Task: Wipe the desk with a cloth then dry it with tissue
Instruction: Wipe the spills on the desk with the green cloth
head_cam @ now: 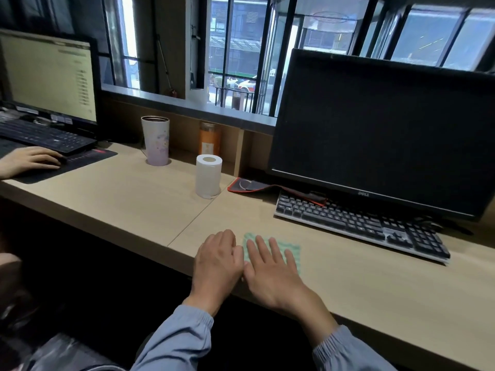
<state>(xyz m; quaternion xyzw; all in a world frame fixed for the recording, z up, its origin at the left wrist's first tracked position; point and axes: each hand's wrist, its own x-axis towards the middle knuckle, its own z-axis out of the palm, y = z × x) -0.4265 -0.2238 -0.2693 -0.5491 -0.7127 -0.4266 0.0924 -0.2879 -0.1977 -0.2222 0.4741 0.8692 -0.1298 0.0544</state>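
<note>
Pressing pale green checked cloth (290, 250) flat on light wooden counter (375, 277), lower centre: right hand (270, 266), fingers straight, spread. Left hand (217, 261) alongside, fingers bent, grip unclear. Risk: wide stroke bumps black keyboard (361, 223) near, upper right.

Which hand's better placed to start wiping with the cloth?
Right. The right hand lies flat on the cloth, fingers spread across it, so it can likely push it over the desk. The left hand sits at the cloth's left edge, off most of it.
</note>
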